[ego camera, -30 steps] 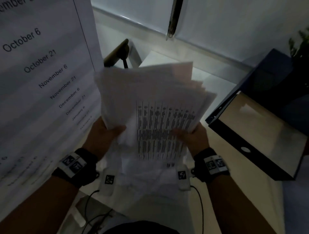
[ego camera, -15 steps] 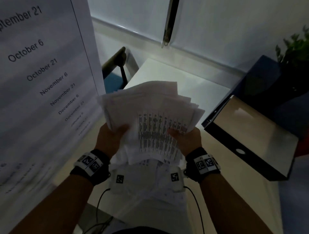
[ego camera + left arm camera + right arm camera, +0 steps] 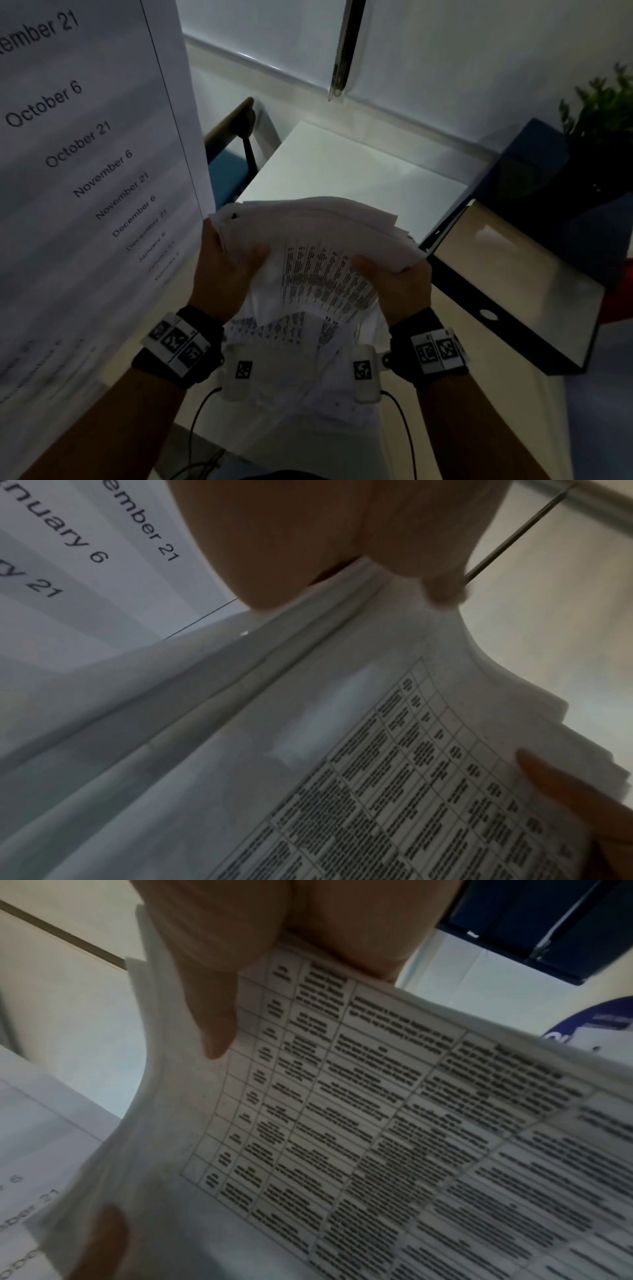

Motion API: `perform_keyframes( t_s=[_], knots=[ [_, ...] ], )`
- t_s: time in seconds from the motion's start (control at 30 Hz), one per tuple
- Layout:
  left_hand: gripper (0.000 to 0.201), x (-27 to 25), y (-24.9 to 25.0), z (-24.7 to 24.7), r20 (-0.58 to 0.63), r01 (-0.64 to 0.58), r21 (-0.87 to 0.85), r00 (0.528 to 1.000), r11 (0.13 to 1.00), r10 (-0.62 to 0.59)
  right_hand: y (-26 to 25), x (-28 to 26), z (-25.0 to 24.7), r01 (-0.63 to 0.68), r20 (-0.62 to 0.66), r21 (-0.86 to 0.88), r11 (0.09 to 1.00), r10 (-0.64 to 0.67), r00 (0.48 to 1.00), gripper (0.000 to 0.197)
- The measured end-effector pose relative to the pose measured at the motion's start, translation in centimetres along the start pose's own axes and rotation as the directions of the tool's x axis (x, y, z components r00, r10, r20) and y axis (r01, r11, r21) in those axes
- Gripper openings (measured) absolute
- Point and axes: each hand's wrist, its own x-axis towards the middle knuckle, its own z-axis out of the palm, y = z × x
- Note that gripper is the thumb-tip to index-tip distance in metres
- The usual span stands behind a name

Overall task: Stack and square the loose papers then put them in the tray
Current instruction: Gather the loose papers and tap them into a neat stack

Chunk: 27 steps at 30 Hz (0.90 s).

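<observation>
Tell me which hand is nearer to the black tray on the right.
Right. The right hand, gripping the paper stack at its right edge, sits just beside the tray; the left hand grips the stack's left edge, on the far side from it.

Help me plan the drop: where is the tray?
In the head view the tray sits at the right, empty, just beyond the right hand gripping the papers.
</observation>
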Motion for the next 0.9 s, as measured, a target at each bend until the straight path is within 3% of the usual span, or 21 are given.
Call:
perform_keyframes(
  t_s=[0.13, 0.23, 0.3, 0.4, 0.43, 0.53, 0.57, 0.6, 0.7, 0.77, 0.9],
  knots=[
    [0.037, -0.1, -0.1, -0.3, -0.030, 0.114, 0.048, 0.993, 0.992, -0.113, -2.6, 0.3, 0.3, 0.138, -0.022, -0.016, 0.990, -0.139, 0.990, 0.056],
    [0.036, 0.0, -0.3, -0.7, -0.016, 0.123, 0.073, 0.992, 0.990, -0.122, -4.2, 0.6, 1.0, 0.269, 0.051, -0.066, 0.961, -0.266, 0.963, 0.028],
    [0.038, 0.1, -0.5, -0.9, -0.004, 0.138, 0.071, 0.990, 0.988, -0.138, -4.0, 0.9, 0.9, 0.315, 0.027, -0.130, 0.940, -0.315, 0.949, 0.007],
    [0.058, 0.4, -1.0, -1.0, 0.049, 0.223, 0.102, 0.972, 0.970, -0.228, -3.0, 1.0, 0.4, 0.233, -0.092, 0.004, 0.972, -0.232, 0.968, 0.003],
    [0.058, 0.4, -1.3, -0.8, 0.072, 0.242, 0.109, 0.966, 0.964, -0.250, -2.5, 0.8, 0.3, 0.200, -0.084, 0.067, 0.978, -0.194, 0.977, 0.015],
    [0.041, 0.3, -1.9, -0.1, 0.061, 0.236, 0.103, 0.968, 0.966, -0.243, -0.6, 0.5, 0.2, 0.102, 0.021, 0.080, 0.992, -0.104, 0.994, 0.078],
    [0.034, 0.3, -1.8, 0.1, 0.027, 0.240, 0.088, 0.970, 0.967, -0.243, -0.4, 0.3, 0.5, 0.072, 0.029, 0.042, 0.996, -0.074, 0.997, 0.084],
    [0.028, 0.4, -1.7, 0.2, -0.019, 0.244, 0.080, 0.970, 0.966, -0.244, -0.3, 0.2, 0.6, 0.060, 0.015, -0.008, 0.998, -0.060, 0.998, 0.078],
    [0.021, 0.7, -1.4, -0.3, -0.094, 0.183, 0.068, 0.980, 0.981, -0.176, 0.1, 0.4, 0.2, 0.056, -0.097, -0.127, 0.990, -0.068, 0.993, 0.035],
    [0.030, 0.5, -2.0, -0.8, -0.070, 0.180, 0.033, 0.982, 0.983, -0.178, 0.9, 0.0, -0.1, -0.005, -0.122, -0.084, 0.996, -0.005, 0.993, 0.029],
    [0.043, -1.1, -4.4, -0.6, 0.005, 0.436, 0.269, 0.891, 0.858, -0.454, 5.2, -0.9, -0.1, -0.254, 0.030, -0.224, 0.941, 0.267, 0.963, 0.035]
  ],
)
